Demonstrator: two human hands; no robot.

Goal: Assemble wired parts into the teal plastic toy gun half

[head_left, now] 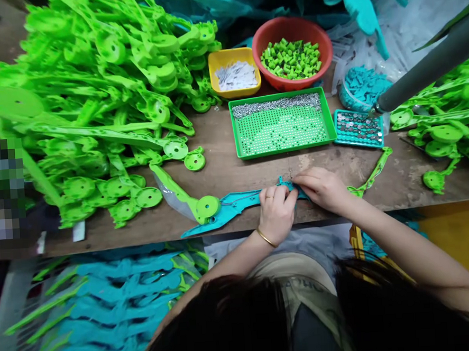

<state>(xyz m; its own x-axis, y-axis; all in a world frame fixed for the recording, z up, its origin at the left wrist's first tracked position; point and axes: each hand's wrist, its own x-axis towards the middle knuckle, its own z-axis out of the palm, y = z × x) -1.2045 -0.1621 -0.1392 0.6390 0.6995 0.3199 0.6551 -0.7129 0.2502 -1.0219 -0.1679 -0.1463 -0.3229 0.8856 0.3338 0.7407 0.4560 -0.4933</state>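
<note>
A long teal plastic part (232, 208) lies along the near edge of the wooden bench (233, 159). My left hand (275, 211), with a ring and a gold bangle, rests curled on its right end. My right hand (321, 188) pinches the same end from the right, fingers pressed together on the teal piece. A green plastic arm with a round disc (188, 197) lies across the teal part's left half. A thin green strip (371, 173) lies just right of my right wrist.
A big heap of green plastic arms (95, 99) fills the left of the bench. Behind my hands stand a green tray of small metal pins (281, 124), a teal tray (357, 128), a yellow tub (234, 72) and a red bowl of green caps (291, 53). More green parts (446, 125) lie right.
</note>
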